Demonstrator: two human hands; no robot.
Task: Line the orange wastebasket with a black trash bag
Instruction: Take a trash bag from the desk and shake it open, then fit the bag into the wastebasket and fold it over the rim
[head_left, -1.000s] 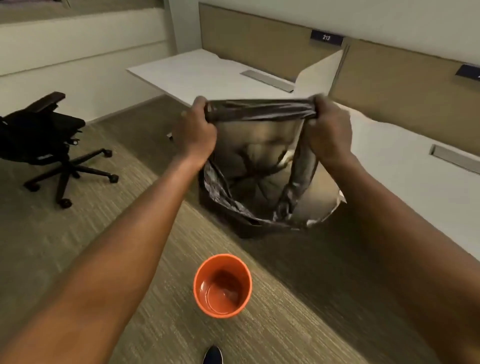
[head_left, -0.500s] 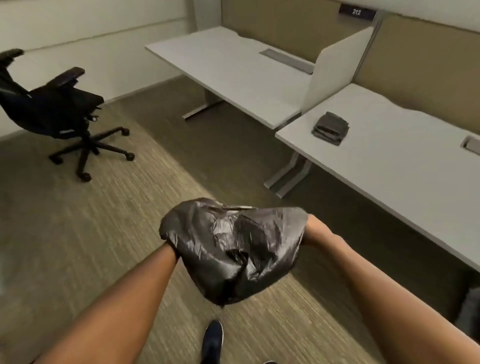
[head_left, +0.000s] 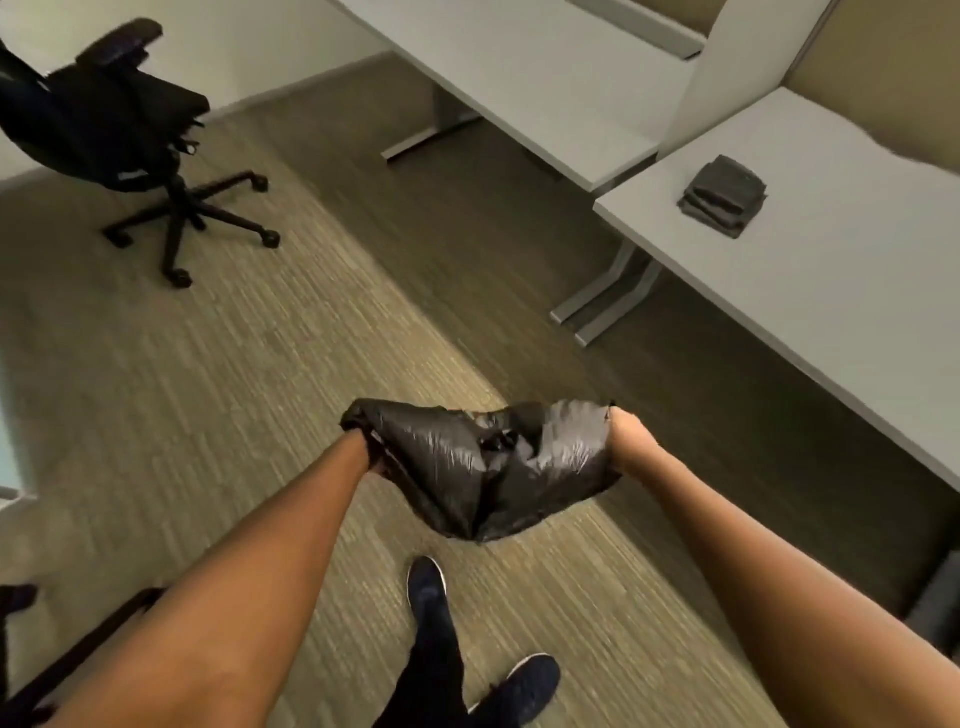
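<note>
Carpeted office floor (head_left: 208, 415), white desks (head_left: 831, 312) to the right; no orange wastebasket in view. We hold the crinkly black plastic trash bag (head_left: 478, 467) low in front, left hand (head_left: 363, 441) and right hand (head_left: 621, 434) buried in its mouth, gripping the rim. It looks light, limp and slippery, so we judge the rim the best place to hold.

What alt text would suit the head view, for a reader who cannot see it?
Both hands, hidden inside a black trash bag, hold it low over the carpet, the left hand and right hand at its edges. A black office chair stands left; folded dark bags lie on a white desk. No wastebasket shows.
</note>
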